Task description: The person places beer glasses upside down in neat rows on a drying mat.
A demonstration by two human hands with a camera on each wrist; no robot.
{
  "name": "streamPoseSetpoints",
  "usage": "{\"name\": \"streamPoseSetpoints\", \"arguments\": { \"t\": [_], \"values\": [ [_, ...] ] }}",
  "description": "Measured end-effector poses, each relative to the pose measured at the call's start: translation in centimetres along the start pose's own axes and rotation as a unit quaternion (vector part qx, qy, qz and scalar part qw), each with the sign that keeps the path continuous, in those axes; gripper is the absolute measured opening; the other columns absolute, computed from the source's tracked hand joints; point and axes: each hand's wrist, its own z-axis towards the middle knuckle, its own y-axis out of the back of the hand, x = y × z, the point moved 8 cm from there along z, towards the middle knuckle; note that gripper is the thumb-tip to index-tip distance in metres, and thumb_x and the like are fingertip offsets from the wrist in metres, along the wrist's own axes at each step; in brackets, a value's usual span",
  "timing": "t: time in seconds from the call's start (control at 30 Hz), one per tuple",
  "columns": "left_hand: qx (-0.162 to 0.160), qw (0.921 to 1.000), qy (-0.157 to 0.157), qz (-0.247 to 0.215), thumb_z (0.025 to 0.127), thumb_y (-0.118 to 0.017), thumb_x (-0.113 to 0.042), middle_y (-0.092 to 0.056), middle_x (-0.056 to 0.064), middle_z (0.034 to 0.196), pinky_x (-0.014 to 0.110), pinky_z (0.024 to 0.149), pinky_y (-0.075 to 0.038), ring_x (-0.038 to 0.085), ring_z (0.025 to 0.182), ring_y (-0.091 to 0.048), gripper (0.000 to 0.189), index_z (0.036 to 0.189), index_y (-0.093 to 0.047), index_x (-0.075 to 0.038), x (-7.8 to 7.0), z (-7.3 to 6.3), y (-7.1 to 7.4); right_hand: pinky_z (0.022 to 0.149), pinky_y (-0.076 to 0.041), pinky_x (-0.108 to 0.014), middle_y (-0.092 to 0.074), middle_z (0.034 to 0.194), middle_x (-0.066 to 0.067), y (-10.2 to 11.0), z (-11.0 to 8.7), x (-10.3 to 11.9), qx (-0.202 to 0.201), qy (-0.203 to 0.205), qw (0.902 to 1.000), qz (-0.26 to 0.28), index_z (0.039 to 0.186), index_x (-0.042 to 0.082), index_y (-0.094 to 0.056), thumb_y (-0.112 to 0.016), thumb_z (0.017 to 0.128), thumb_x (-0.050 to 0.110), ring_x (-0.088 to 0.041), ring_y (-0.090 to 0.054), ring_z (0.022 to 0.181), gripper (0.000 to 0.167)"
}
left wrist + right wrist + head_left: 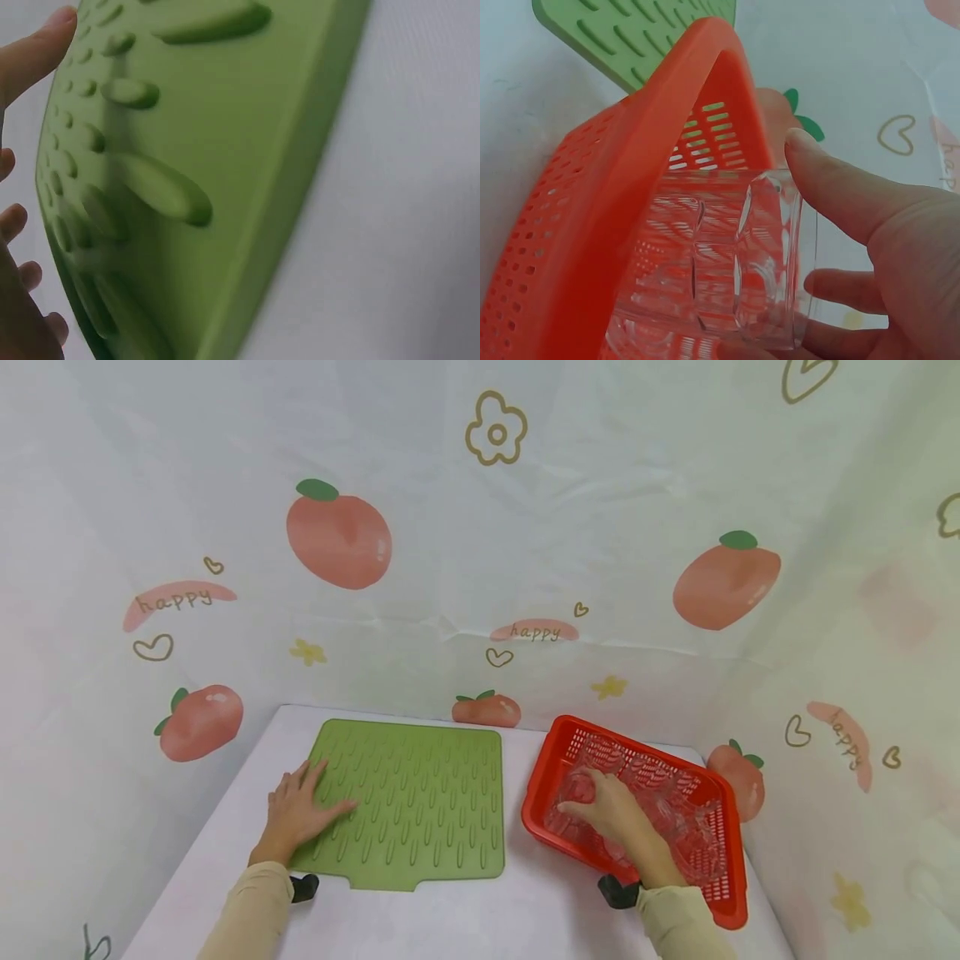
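Note:
My right hand reaches into a red plastic basket with slotted sides. In the right wrist view, its thumb and fingers lie on opposite sides of a clear faceted glass, holding it near its end. The glass lies on its side within the basket there. Several other clear glasses fill the rest of the basket. My left hand has its fingers spread at the left edge of a green ridged mat. Whether its fingertips press on the mat cannot be made out.
A white table carries the mat on the left and the basket on the right, with a gap between them. Behind and beside it hangs a white cloth printed with fruit, hearts and flowers. The basket's right end is near the cloth.

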Motion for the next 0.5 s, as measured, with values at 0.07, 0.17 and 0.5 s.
{"name": "streamPoseSetpoints", "arguments": {
  "t": [0.07, 0.17, 0.5],
  "values": [
    [0.007, 1.0, 0.004, -0.005, 0.081, -0.071, -0.067, -0.019, 0.035, 0.163, 0.088, 0.106, -0.014, 0.07, 0.144, -0.014, 0.108, 0.16, -0.027, -0.008, 0.34, -0.17, -0.15, 0.103, -0.048, -0.066, -0.051, 0.149, -0.028, 0.03, 0.07, 0.08, 0.0, -0.001, 1.0, 0.0, 0.152, 0.004, -0.044, -0.081, 0.082, 0.053, -0.048, -0.05, 0.135, 0.094],
    [0.017, 0.9998, 0.006, -0.013, 0.081, -0.073, -0.065, -0.017, 0.036, 0.162, 0.089, 0.106, -0.013, 0.071, 0.143, -0.014, 0.109, 0.159, -0.026, -0.006, 0.42, -0.41, -0.26, 0.103, -0.048, -0.066, -0.051, 0.148, -0.029, 0.05, 0.06, 0.12, 0.0, -0.001, 1.0, 0.001, 0.152, 0.002, -0.043, -0.081, 0.081, 0.054, -0.048, -0.05, 0.134, 0.096],
    [0.037, 0.9993, 0.0, -0.006, 0.076, -0.077, -0.063, -0.016, 0.039, 0.161, 0.088, 0.105, -0.015, 0.074, 0.141, -0.015, 0.11, 0.156, -0.03, -0.003, 0.1, -0.69, -0.02, 0.102, -0.049, -0.066, -0.051, 0.148, -0.028, -0.25, 0.13, 0.19, -0.006, -0.004, 0.9999, 0.01, 0.153, 0.003, -0.042, -0.083, 0.081, 0.052, -0.048, -0.05, 0.134, 0.096]
  ]
}}
